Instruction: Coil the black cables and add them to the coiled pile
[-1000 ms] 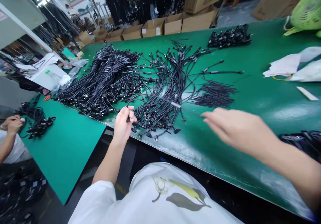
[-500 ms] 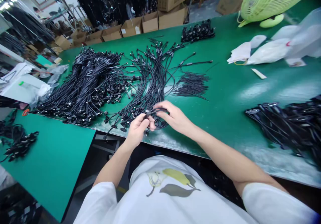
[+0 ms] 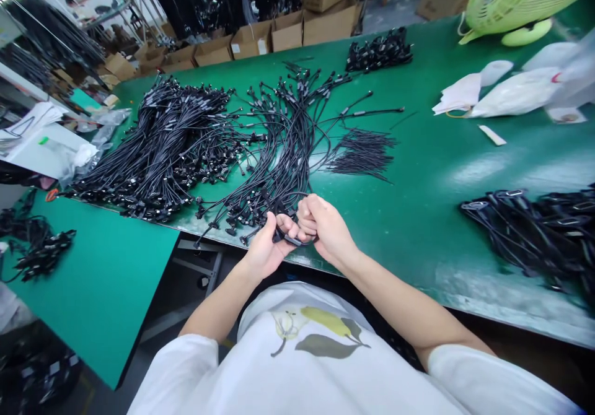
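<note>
A black cable (image 3: 292, 240) runs between my two hands at the table's near edge, partly hidden by the fingers. My left hand (image 3: 271, 246) lies palm up with its fingers curled round the cable and the thumb raised. Closed beside it, my right hand (image 3: 328, 226) grips the cable's other part. Just beyond my hands spreads a loose bunch of black cables (image 3: 290, 148) with small connectors at their ends. To its left lies a larger heap of cables (image 3: 158, 136). Thin black ties (image 3: 365, 153) are piled to the right of the bunch.
Bundled cables (image 3: 530, 229) lie at the right on the green table (image 3: 427, 186), and another bundle (image 3: 379, 51) at the back. A yellow-green fan (image 3: 525, 0) and white plastic bags (image 3: 515, 93) stand at the far right. Cardboard boxes (image 3: 253, 40) line the back edge.
The cable has come down nearer my body. My left hand has turned palm up, and my right hand has closed and moved down beside it. The view has shifted slightly.
</note>
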`<action>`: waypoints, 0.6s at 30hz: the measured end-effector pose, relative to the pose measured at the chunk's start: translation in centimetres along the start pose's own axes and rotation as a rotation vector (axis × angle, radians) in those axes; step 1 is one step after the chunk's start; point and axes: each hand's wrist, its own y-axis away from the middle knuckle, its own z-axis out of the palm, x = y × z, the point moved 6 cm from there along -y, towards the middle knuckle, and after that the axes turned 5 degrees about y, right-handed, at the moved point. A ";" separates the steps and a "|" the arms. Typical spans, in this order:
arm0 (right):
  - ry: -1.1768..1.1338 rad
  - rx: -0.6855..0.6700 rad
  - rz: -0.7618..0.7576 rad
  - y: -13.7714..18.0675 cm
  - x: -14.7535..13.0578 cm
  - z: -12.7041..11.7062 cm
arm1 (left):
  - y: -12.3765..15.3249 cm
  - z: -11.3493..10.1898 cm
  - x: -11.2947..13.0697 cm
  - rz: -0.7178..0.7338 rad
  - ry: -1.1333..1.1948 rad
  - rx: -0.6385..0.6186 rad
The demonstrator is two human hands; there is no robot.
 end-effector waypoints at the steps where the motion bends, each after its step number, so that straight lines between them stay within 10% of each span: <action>1: -0.009 0.021 -0.007 0.1 0.2 -0.1 | 0.3 0.1 -0.4 -0.013 0.006 -0.004; 6: 0.057 0.017 -0.082 0.6 1.0 -0.4 | 1.3 -0.3 -0.4 0.080 0.013 0.002; 13: 0.247 -0.331 0.055 2.5 1.9 1.3 | 1.1 -1.6 -0.7 0.018 -0.538 -0.047; 18: 0.413 -0.294 0.085 3.3 2.2 1.6 | 1.5 -2.2 -2.0 -0.059 -0.769 -0.101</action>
